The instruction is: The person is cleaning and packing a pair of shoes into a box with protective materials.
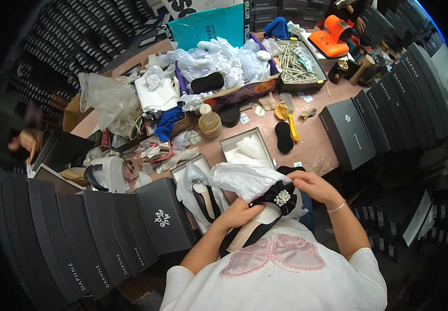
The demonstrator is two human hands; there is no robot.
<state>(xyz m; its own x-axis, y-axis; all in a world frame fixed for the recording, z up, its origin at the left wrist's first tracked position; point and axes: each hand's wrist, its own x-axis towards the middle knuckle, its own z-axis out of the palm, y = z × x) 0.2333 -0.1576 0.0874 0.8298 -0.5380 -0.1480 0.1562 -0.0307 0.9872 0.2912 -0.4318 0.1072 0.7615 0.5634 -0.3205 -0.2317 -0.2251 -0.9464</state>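
Observation:
My left hand [235, 214] is closed round the side of a black shoe [257, 224] with a pale insole, its thumb lying over the upper. A sparkling jewelled ornament [282, 197] sits on the dark bow at the shoe's front. Against the toe bunches a thin white plastic bag [247, 180]. My right hand [314, 187] pinches at the far right edge of this bag, close beside the bow; its fingertips are partly hidden. Left of my left hand, a second black shoe [203, 196] lies in white wrapping inside an open shoebox [186, 173].
Another open box [226, 144] with white paper stands ahead. Beyond it are a bottle [210, 123], a yellow-handled brush [292, 127], a black oval pad [284, 137] and a carton of plastic bags [224, 59]. Dark shoeboxes line both sides [164, 215]. An orange tape dispenser [330, 37] sits far right.

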